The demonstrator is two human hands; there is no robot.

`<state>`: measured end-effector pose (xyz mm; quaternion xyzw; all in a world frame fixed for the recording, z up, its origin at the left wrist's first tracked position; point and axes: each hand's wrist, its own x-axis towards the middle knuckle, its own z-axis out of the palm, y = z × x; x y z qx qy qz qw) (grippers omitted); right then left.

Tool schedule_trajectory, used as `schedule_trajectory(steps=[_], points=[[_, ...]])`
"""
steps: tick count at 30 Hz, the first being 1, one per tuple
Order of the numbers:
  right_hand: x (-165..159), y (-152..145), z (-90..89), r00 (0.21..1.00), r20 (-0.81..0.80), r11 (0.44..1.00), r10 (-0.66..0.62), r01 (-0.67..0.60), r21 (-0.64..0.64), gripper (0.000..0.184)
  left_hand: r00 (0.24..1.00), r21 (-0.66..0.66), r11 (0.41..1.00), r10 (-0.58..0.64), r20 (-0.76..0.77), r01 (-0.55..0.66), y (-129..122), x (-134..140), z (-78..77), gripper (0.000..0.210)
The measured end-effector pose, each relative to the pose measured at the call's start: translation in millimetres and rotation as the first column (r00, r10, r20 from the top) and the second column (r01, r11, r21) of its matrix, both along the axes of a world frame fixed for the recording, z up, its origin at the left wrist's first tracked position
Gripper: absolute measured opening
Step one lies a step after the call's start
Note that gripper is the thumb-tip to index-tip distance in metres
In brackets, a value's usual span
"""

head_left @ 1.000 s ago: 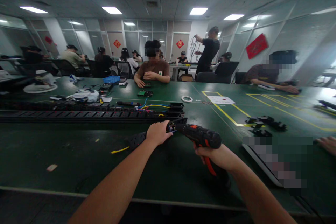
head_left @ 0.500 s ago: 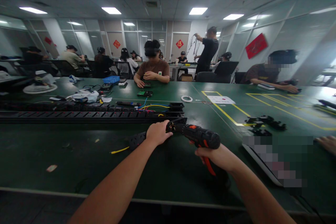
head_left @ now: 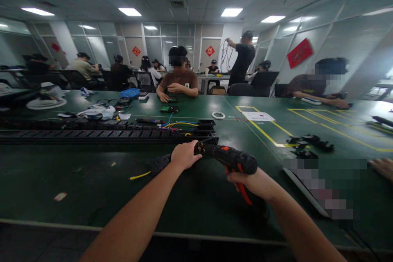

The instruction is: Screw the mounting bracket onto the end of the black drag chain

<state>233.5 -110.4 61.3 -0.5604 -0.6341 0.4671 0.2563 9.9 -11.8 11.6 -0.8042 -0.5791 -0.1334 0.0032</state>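
My left hand (head_left: 184, 155) is closed around a short black power strip (head_left: 160, 164), whose far left part lies on the green table. A yellow wire (head_left: 140, 175) sticks out from its left end. Small metal parts show at its other end, just past my left fingers. My right hand (head_left: 245, 180) grips a black and orange cordless drill (head_left: 235, 158) by its handle. The drill points left, with its nose against or very close to the metal-fitted end of the strip; the exact contact is too small to make out.
Long black socket rails (head_left: 107, 134) with coloured wires lie beyond my hands. Black plastic parts (head_left: 319, 143) and a pixelated flat device (head_left: 303, 192) are on the right. A white tape roll (head_left: 218, 115) lies further back. A co-worker (head_left: 178, 82) sits opposite; another person's hand (head_left: 382, 168) shows at the right edge.
My hands, the power strip and the drill keep nearly the same place. In the background, the standing person's hanging cables have shifted slightly.
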Motion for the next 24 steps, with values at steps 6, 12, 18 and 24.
schedule_trajectory(steps=[6, 12, 18, 24], points=[[1.3, 0.5, -0.3, 1.0, 0.024, 1.0, 0.02, -0.02, 0.018, 0.009, 1.0, 0.011, 1.0, -0.004, 0.007, 0.004, -1.2, -0.3, 1.2, 0.061], [2.7, 0.9, -1.4, 0.999, 0.013, 0.999, 0.038, -0.038, 0.012, 0.007, 1.0, -0.009, 1.0, 0.008, -0.005, -0.008, -2.5, 0.1, 3.4, 0.061], [0.0, -1.1, 1.3, 1.0, 0.014, 0.999, 0.024, -0.025, 0.026, 0.006, 1.0, -0.009, 1.0, 0.002, 0.006, -0.002, -2.4, 0.0, 4.1, 0.06], [-1.3, -2.0, 2.5, 1.0, 0.012, 0.999, 0.02, -0.021, 0.026, 0.008, 1.0, -0.019, 1.0, 0.007, 0.004, -0.007, -3.2, -0.3, 5.0, 0.061]])
